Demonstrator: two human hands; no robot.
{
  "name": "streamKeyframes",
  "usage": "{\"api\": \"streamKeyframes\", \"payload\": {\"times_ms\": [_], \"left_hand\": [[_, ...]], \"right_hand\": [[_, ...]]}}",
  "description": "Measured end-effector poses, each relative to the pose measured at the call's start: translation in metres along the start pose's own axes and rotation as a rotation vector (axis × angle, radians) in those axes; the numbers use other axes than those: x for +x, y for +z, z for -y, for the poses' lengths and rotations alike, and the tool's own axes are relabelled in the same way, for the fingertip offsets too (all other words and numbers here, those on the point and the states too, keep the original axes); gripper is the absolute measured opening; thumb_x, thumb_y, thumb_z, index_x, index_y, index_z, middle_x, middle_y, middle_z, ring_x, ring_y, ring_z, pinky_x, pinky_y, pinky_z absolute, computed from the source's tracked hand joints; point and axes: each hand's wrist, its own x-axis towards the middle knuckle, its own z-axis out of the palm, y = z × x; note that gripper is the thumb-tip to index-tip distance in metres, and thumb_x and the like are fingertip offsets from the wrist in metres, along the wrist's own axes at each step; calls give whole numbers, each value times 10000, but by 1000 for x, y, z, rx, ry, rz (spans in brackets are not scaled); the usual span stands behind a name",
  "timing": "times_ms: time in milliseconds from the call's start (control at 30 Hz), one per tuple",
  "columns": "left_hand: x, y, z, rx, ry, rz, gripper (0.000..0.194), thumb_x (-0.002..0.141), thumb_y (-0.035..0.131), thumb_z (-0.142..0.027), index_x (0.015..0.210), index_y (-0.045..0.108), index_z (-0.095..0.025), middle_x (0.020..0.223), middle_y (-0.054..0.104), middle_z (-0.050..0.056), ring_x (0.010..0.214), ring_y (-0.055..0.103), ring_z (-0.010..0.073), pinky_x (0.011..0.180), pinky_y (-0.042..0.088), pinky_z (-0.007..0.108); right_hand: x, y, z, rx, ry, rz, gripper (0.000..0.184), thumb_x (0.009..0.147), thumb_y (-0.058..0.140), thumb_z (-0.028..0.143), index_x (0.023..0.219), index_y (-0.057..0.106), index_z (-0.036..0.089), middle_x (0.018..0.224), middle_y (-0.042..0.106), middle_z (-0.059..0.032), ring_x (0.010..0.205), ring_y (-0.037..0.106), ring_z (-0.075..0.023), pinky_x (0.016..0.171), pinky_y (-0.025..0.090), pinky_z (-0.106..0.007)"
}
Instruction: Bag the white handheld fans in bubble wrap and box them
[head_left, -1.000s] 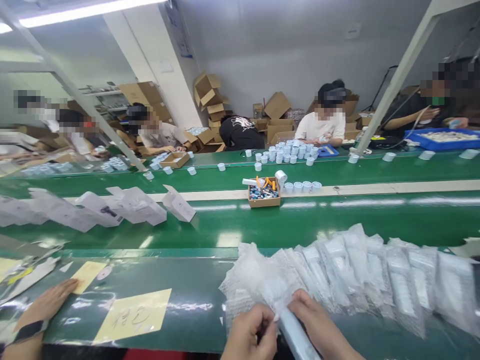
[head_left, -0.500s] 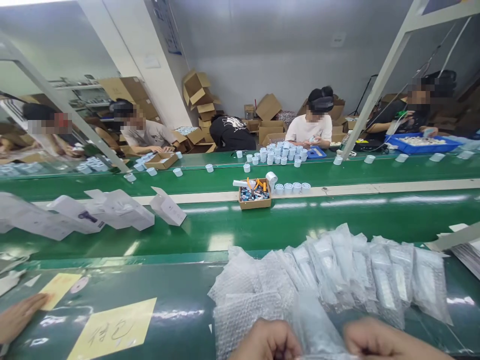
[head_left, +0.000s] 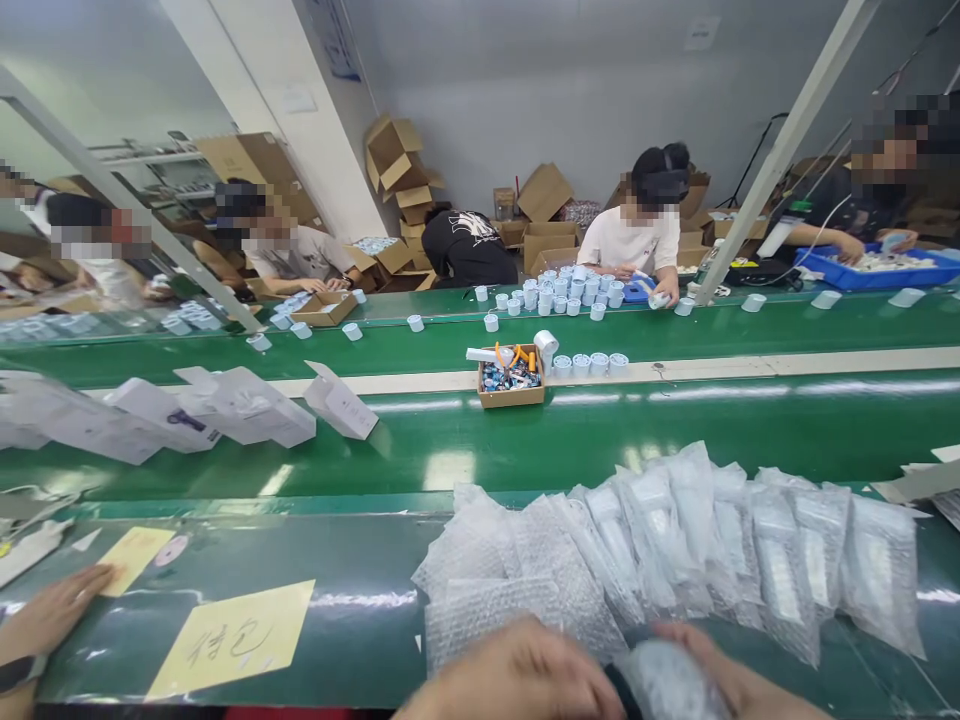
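At the lower edge, my right hand is closed around a blurred, whitish, rounded bundle that looks like a bubble-wrap pouch. A dark strip shows on its left side. My left hand has its fingers curled and meets the bundle at this dark strip; motion blurs the fingertips. Just beyond my hands lie flat bubble-wrap pouches. To their right, several filled bubble-wrap pouches overlap in a row, with pale objects showing through.
A co-worker's hand touches a yellow paper at left. Another yellow sheet bears handwriting. White boxes lean on the green belt. A small carton holds loose parts. Across the belt, people work among pale cups.
The pouch between my hands has turned from lying stretched out to a rounded bundle, with a dark strip now visible. My left hand has moved slightly left and turned over it; the view has shifted slightly.
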Motion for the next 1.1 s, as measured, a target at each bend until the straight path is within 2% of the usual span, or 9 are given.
{"api": "streamKeyframes", "payload": {"times_ms": [67,133,267,400,533,667,767,967,1100], "left_hand": [[11,-22,24,191,-136,-331,210,866,522,-314,914,668,-170,917,690,57,858,621,201,800,479,318],[26,-33,51,479,-247,-481,230,780,597,-230,996,653,-172,1037,673,75,982,588,230,880,448,339],[48,-22,89,782,-291,-330,296,676,638,-97,967,655,-149,1079,651,115,1077,539,284,959,390,395],[35,-17,84,775,-267,-369,131,726,556,-69,747,629,-176,893,655,72,947,562,249,878,411,372],[-5,-31,50,543,-16,-665,94,766,604,-128,699,597,-194,759,610,22,793,560,182,733,432,284],[-35,-36,25,418,287,-913,130,824,603,-170,699,581,-193,696,566,-2,675,544,135,626,420,233],[-51,-37,26,428,415,-1007,108,830,569,-133,746,583,-200,706,562,-6,680,558,132,627,437,227],[-109,-47,41,622,295,-1219,325,772,670,-256,1086,589,-229,1059,629,90,1026,560,257,911,457,392],[-137,-49,35,926,159,-1103,174,840,595,-272,987,689,-274,910,685,73,941,561,272,979,352,485]], "right_hand": [[13,-20,16,-48,-89,-97,884,694,613,280,1461,173,259,1026,667,-64,792,687,-228,702,545,-338],[43,-33,35,-230,-282,-294,807,726,550,250,1443,180,259,1269,567,-115,1080,617,-260,895,508,-393],[127,-32,45,-837,-525,-636,685,689,473,99,1365,369,128,1486,319,-204,1409,258,-303,1120,300,-458],[165,-18,18,-1030,-530,-683,733,664,425,-20,1372,436,168,1522,296,-176,1432,170,-351,1101,298,-546],[138,3,20,-1104,-677,-843,593,794,466,83,1373,440,209,1539,265,-179,1416,186,-412,1040,340,-627],[99,51,72,-928,-964,-513,547,874,575,370,1368,410,206,1330,557,-166,1188,565,-290,921,531,-411],[93,100,108,-896,-1301,-298,271,880,592,270,1144,573,212,974,715,-73,859,686,-199,742,569,-292],[112,153,129,-959,-1504,-267,194,934,451,132,961,637,183,788,677,-47,691,649,-143,615,516,-223],[120,173,134,-1068,-1558,-226,238,937,407,114,934,636,180,756,665,-43,650,625,-139,589,495,-223]]}}
